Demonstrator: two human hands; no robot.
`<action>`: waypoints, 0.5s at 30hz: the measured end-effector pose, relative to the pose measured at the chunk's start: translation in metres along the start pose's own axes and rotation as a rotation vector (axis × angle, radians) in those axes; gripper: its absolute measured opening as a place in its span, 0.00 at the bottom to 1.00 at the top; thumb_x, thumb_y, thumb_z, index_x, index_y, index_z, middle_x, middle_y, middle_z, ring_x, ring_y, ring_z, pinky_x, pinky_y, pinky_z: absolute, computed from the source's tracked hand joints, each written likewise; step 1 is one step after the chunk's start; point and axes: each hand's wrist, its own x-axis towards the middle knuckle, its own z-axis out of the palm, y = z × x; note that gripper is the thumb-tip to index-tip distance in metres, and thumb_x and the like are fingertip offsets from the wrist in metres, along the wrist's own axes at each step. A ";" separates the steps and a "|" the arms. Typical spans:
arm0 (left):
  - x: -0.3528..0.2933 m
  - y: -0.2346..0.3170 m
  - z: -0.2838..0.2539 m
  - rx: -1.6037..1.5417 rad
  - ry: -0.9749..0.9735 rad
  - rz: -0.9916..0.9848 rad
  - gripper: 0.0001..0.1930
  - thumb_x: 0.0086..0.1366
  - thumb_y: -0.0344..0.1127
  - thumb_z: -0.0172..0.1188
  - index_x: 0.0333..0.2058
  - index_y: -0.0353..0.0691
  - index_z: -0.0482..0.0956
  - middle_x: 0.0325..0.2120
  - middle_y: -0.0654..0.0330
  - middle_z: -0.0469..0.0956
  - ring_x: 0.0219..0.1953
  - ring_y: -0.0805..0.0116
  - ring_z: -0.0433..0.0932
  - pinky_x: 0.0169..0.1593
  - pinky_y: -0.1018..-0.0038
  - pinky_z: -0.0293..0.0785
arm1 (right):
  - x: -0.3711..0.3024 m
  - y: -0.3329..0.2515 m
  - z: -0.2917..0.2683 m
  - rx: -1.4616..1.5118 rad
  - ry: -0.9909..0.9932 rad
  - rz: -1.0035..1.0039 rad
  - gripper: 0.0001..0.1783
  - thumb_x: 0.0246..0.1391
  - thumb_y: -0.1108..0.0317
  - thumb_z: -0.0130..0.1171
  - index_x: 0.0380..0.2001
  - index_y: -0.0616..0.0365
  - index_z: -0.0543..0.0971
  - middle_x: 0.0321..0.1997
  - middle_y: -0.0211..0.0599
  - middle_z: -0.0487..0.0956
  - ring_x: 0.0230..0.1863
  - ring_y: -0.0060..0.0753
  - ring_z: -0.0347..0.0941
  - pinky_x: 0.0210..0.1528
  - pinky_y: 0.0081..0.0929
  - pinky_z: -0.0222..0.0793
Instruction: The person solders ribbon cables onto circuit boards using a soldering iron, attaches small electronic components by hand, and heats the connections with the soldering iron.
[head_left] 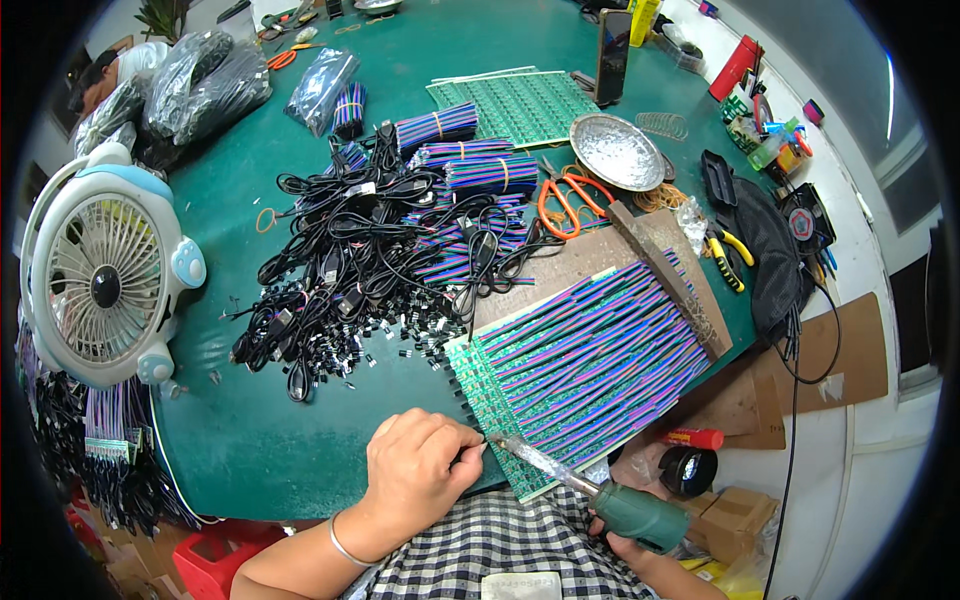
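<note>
My right hand [628,552] grips a soldering iron [640,515] by its thick green handle, mostly from beneath. The iron's metal tip reaches the left edge of a green circuit board panel [478,385]. Right beside that tip, my left hand [425,465] is closed in a pinch at the panel's edge; whatever sits between the fingers is too small to name. Rows of multicoloured ribbon wires [600,350] run from the panel to the upper right. A dark bar [665,275] lies across their far ends. Small black parts line the panel's left edge.
Tangled black USB cables [350,240] and wire bundles [490,175] lie beyond the panel. A fan [105,285] stands at left. Orange-handled scissors [572,205], a metal bowl [615,150], yellow-black pliers [728,258] and stacked boards [515,105] are farther back. Another person [120,70] is at far left.
</note>
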 end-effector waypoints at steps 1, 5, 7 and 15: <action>0.000 0.000 0.000 -0.001 0.001 -0.002 0.08 0.41 0.29 0.66 0.21 0.45 0.75 0.19 0.68 0.73 0.23 0.67 0.72 0.27 0.70 0.66 | -0.001 0.001 -0.002 -0.063 -0.013 -0.035 0.14 0.47 0.67 0.63 0.34 0.65 0.78 0.32 0.39 0.79 0.32 0.32 0.77 0.35 0.27 0.70; -0.001 0.000 0.000 0.006 -0.008 -0.003 0.08 0.42 0.29 0.66 0.21 0.45 0.75 0.19 0.68 0.73 0.24 0.67 0.72 0.27 0.70 0.66 | 0.000 -0.004 -0.005 -0.149 -0.044 0.066 0.14 0.46 0.66 0.64 0.34 0.64 0.78 0.31 0.39 0.79 0.31 0.33 0.76 0.34 0.27 0.70; -0.001 0.000 -0.001 0.009 -0.010 -0.004 0.08 0.42 0.29 0.66 0.21 0.45 0.75 0.19 0.68 0.73 0.24 0.67 0.72 0.28 0.70 0.65 | 0.001 -0.002 -0.007 -0.138 -0.102 0.064 0.14 0.46 0.65 0.64 0.34 0.63 0.79 0.30 0.38 0.79 0.30 0.33 0.76 0.34 0.27 0.69; 0.000 0.001 0.000 0.011 -0.009 0.002 0.08 0.42 0.29 0.66 0.21 0.45 0.75 0.19 0.68 0.73 0.24 0.67 0.72 0.28 0.70 0.65 | 0.002 -0.010 -0.002 -0.310 -0.043 0.078 0.13 0.47 0.59 0.58 0.26 0.60 0.79 0.24 0.34 0.79 0.26 0.29 0.76 0.33 0.24 0.72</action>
